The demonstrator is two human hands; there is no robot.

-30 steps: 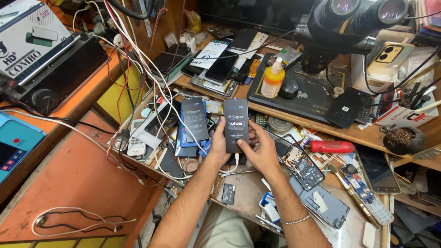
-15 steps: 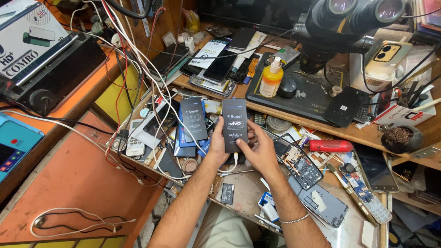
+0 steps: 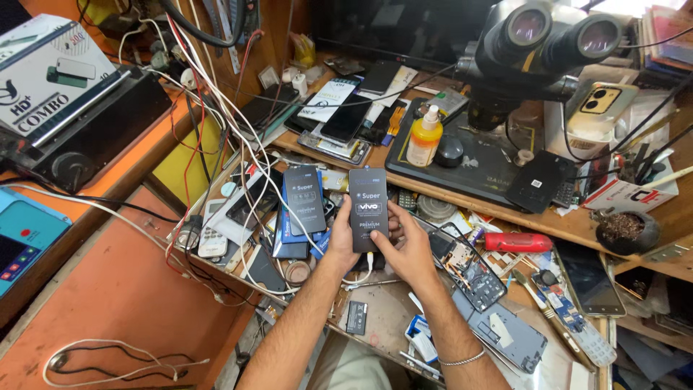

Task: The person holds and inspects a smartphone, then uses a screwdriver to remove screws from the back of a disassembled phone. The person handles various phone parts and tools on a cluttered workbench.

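Two hands, left hand [image 3: 341,235] and right hand [image 3: 408,248], each grip closed around one dark flat packet [image 3: 368,209], held upright between them above cluttered surface [image 3: 375,307]; similar packet [image 3: 304,199] just left.

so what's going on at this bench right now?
A person at a cluttered repair bench holds a flat dark packet upright in front of them with both hands: the left hand grips its left edge, the right hand its right edge and bottom. A similar dark packet leans on a stack just to the left. An opened phone lies to the right, near a red-handled tool. A microscope stands above a dark work mat with a yellow bottle.
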